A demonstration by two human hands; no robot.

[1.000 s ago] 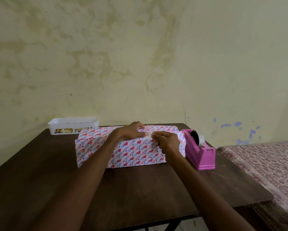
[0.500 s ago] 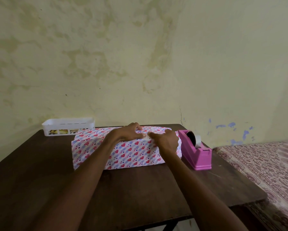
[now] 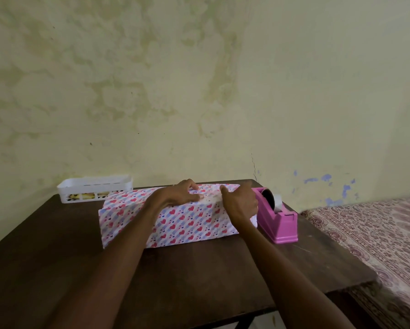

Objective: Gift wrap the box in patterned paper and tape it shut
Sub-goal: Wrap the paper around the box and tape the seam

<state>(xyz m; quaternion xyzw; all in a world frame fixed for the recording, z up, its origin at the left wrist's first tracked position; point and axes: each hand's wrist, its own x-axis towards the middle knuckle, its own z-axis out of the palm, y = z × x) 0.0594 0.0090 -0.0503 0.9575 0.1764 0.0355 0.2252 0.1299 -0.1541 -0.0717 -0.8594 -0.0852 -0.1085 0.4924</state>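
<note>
The box (image 3: 175, 217) sits in the middle of the table (image 3: 56, 257), already covered in heart paper, with the pink tape holder (image 3: 277, 219) just beside its right end. My left hand (image 3: 178, 194) lies flat and open on top, holding the paper down, and my right hand (image 3: 239, 203) is curled with its fingers pressing a strip of tape (image 3: 212, 197) onto the seam, gripping nothing. I think I am sticking the top seam shut, so next I need more tape and then the ends folded in

The right hand (image 3: 240, 204) hides the box's (image 3: 170, 219) right end; the white basket's (image 3: 93, 188) contents are too small to tell
</note>
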